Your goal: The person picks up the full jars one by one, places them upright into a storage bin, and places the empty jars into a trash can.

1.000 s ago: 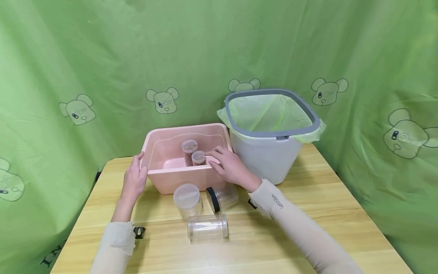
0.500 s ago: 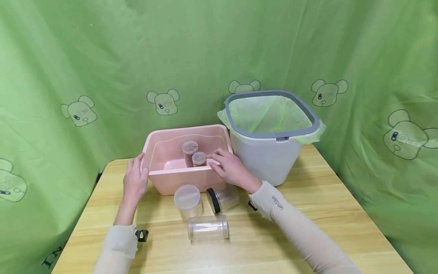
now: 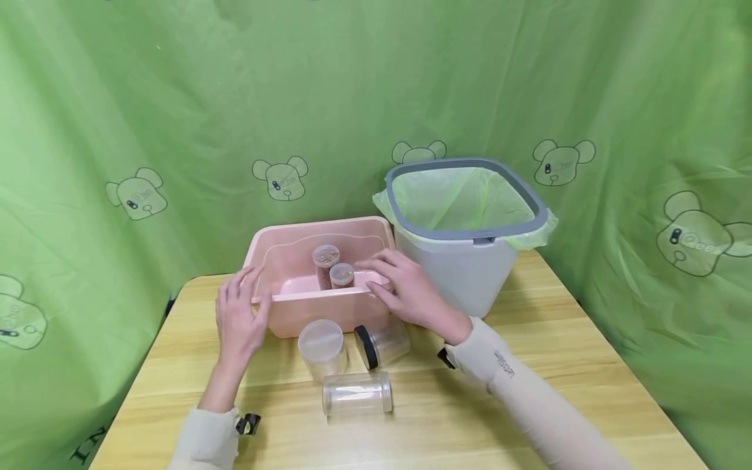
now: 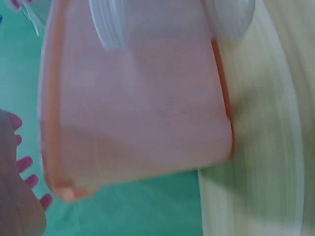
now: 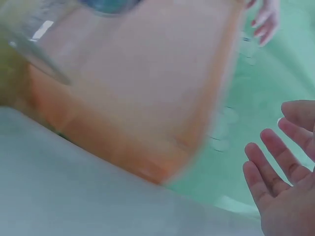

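In the head view a pink plastic basin (image 3: 320, 310) stands at the back of the table. Two small lidded jars with brown contents, a taller jar (image 3: 326, 264) and a shorter jar (image 3: 342, 275), stand upright inside it. My left hand (image 3: 241, 320) is over the basin's front left corner, fingers spread and holding nothing. My right hand (image 3: 408, 287) is at the front right rim, fingertips just right of the shorter jar. Both wrist views show loosely bent, empty fingers: the left hand (image 4: 19, 182) beside the basin wall, the right hand (image 5: 285, 182) apart from it.
In front of the basin are an upright clear jar (image 3: 323, 349), a lying jar with a black lid (image 3: 382, 343) and a lying clear jar (image 3: 357, 395). A grey-rimmed bin (image 3: 458, 274) with a green liner stands right of the basin. Green curtain (image 3: 329, 98) surrounds the table.
My left hand has come off the basin's left rim and shifted right, its fingers spreading. My right hand has moved slightly right, away from the shorter jar. The jars stay put.
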The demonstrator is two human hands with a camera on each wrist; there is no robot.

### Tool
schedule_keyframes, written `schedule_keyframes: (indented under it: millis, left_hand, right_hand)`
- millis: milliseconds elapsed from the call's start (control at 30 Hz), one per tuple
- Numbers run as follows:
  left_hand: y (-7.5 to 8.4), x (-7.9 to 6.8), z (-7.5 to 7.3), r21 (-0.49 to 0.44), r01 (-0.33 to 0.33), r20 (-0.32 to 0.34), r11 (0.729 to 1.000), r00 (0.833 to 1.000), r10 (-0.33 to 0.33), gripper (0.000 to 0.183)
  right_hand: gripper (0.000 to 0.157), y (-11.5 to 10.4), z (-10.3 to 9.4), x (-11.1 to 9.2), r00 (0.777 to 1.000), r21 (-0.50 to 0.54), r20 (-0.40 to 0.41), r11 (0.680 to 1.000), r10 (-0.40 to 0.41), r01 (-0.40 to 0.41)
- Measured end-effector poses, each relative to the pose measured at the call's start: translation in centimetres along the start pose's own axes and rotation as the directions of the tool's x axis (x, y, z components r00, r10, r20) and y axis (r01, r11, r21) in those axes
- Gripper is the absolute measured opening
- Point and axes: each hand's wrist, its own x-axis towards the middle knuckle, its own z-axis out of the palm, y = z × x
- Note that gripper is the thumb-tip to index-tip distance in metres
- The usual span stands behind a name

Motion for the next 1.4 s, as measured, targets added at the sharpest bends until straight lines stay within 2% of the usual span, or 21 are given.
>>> schedule_keyframes:
  millis: [100,233,333,467,633,733,800,900,1067,1167,1267,1400]
  left_hand:
    - [1.5,-0.9,0.3,-0.010,-0.155,-0.002,0.988,0.988,0.155,0.051]
    - [3.5,-2.6,0.7,-0.034,-0.312,0.015,0.950,0.950,0.312,0.055]
    - [4.9,-4.0,1.0,-0.075,-0.401,0.056,0.913,0.913,0.405,0.056]
    - [6.5,-5.9,1.5,-0.119,-0.473,0.171,0.873,0.856,0.488,0.057]
    - [7.6,-8.2,2.1,-0.143,-0.461,0.354,0.876,0.802,0.480,0.072]
    - [8.1,-8.9,2.4,-0.167,-0.453,0.438,0.876,0.761,0.478,0.078]
    - [8.1,-9.2,2.7,-0.182,-0.467,0.470,0.865,0.732,0.494,0.078]
    - [8.1,-9.6,3.0,-0.200,-0.483,0.501,0.853,0.698,0.513,0.078]
    - [8.1,-10.2,3.6,-0.212,-0.537,0.535,0.817,0.636,0.556,0.077]
    - [8.2,-10.4,3.9,-0.226,-0.559,0.557,0.798,0.598,0.576,0.077]
    - [8.2,-10.6,4.1,-0.240,-0.550,0.584,0.800,0.576,0.572,0.080]
    - [8.2,-10.8,4.3,-0.242,-0.528,0.625,0.814,0.557,0.547,0.082]
  right_hand:
    - [0.033,-1.1,-2.4,-0.2,0.994,-0.006,-0.079,0.998,-0.070,0.070]
    - [0.037,-1.4,-6.1,-0.4,0.970,-0.027,-0.209,0.992,-0.126,0.124]
    - [0.038,-0.5,-9.1,-0.6,0.955,-0.040,-0.289,0.997,-0.074,0.065]
    - [0.038,1.6,-12.6,-1.4,0.932,-0.060,-0.356,0.994,0.064,-0.091]
    - [0.038,4.8,-15.1,-2.8,0.885,-0.091,-0.427,0.964,0.188,-0.248]
    - [0.038,6.6,-15.8,-3.7,0.849,-0.067,-0.464,0.946,0.252,-0.317]
    - [0.038,7.7,-16.1,-4.2,0.830,-0.035,-0.470,0.933,0.300,-0.357]
    - [0.041,9.2,-16.4,-4.8,0.804,0.023,-0.457,0.909,0.379,-0.416]
    - [0.055,10.6,-16.5,-5.7,0.759,0.062,-0.405,0.843,0.510,-0.534]
    - [0.059,11.1,-16.4,-6.1,0.737,0.080,-0.376,0.812,0.561,-0.577]
    - [0.061,11.5,-16.2,-6.5,0.725,0.100,-0.355,0.795,0.590,-0.598]
    - [0.061,11.7,-16.1,-6.8,0.716,0.108,-0.328,0.778,0.616,-0.620]
